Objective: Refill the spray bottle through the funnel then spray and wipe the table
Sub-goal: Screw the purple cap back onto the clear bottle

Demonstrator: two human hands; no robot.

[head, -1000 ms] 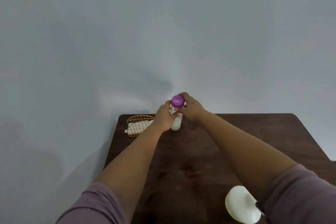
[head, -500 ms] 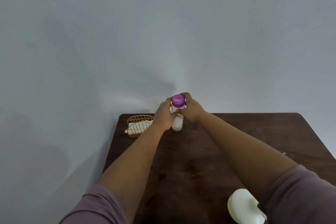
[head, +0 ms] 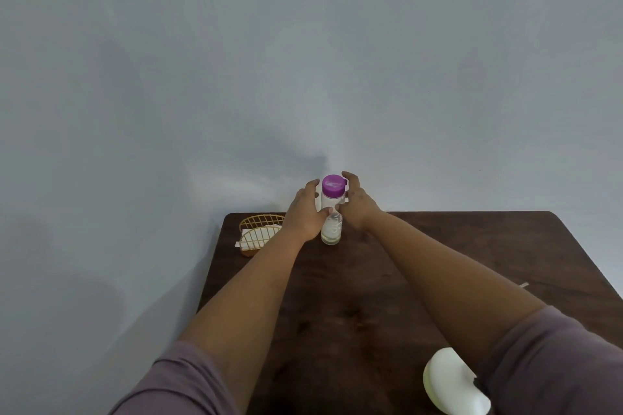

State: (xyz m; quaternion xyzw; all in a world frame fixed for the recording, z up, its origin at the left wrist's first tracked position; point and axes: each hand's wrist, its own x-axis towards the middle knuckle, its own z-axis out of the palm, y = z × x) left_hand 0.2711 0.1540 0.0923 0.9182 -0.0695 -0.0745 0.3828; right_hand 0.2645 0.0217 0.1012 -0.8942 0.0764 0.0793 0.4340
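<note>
1. Fingers of left hand (head: 305,212) curled round clear bottle (head: 332,219), thumb across its front.
2. Right hand (head: 358,204) cupped at the other side, fingertips at purple cap (head: 333,186); grip on it impossible to tell.
3. Bottle upright on dark wooden table (head: 438,246) near the far edge, milky liquid in the lower part.
4. Wire basket (head: 259,234) with white cloth just left of the left hand.
5. White rounded object (head: 451,381) at the near edge, partly behind right sleeve (head: 556,364).

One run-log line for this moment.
left hand: holds bottle | right hand: beside purple cap, open | bottle: upright on table
</note>
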